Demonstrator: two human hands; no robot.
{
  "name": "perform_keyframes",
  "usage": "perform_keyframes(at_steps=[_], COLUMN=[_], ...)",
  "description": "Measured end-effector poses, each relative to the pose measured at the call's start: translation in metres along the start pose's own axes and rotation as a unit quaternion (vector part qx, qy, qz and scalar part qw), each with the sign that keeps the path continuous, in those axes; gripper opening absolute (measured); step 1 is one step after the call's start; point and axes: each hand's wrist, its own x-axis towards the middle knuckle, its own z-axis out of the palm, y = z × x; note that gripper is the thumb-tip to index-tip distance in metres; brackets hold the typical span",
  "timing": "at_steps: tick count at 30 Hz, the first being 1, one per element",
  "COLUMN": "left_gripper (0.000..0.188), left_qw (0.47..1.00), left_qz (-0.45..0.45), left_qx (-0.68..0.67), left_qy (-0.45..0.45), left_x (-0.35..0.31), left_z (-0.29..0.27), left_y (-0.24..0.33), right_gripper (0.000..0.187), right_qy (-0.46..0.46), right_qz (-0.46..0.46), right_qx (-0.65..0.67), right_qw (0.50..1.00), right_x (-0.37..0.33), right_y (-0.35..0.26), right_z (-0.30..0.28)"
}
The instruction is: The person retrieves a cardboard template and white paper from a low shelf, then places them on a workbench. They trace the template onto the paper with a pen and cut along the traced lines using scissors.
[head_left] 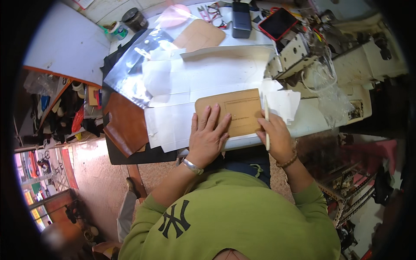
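A tan, stiff sheet like a cardboard template (pixel 245 103), with one rounded corner and faint markings, lies on white paper (pixel 171 123) at the table's near edge. My left hand (pixel 207 138) rests flat on its left part, fingers spread. By the sheet's right edge, my right hand (pixel 276 135) grips a slim cream-coloured stick (pixel 266 108), perhaps a pen; its kind I cannot make out. The stick stands roughly along that edge, and the fingertips touch the sheet's border. A brown piece of leather (pixel 126 123) lies left of the paper.
Clear plastic sheeting (pixel 141 65) overlaps the paper at far left. Behind are a tan card (pixel 199 35), a dark box-shaped device (pixel 241 21), a red-edged phone (pixel 277 24) and pliers (pixel 203 14). A machine (pixel 297 56) with crumpled plastic (pixel 331 97) stands at the right.
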Motion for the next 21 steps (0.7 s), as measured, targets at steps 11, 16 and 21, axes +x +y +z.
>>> perform_keyframes(at_steps=[11, 16, 21], left_gripper=[0.047, 0.047, 0.048], left_qw=[0.962, 0.793, 0.793], left_qz=[-0.066, -0.138, -0.117], left_qx=[-0.262, -0.593, -0.594], left_qy=[0.043, 0.036, 0.068], left_x=[0.005, 0.004, 0.008], left_z=[-0.006, -0.015, -0.007], left_y=[-0.024, -0.038, -0.038], right_gripper=[0.040, 0.040, 0.042], right_qy=[0.032, 0.019, 0.038], right_qz=[0.015, 0.022, 0.011], right_qx=[0.023, 0.028, 0.016], right_qw=[0.999, 0.999, 0.999], right_x=[0.006, 0.007, 0.010], right_y=[0.006, 0.005, 0.002], right_z=[0.011, 0.013, 0.016])
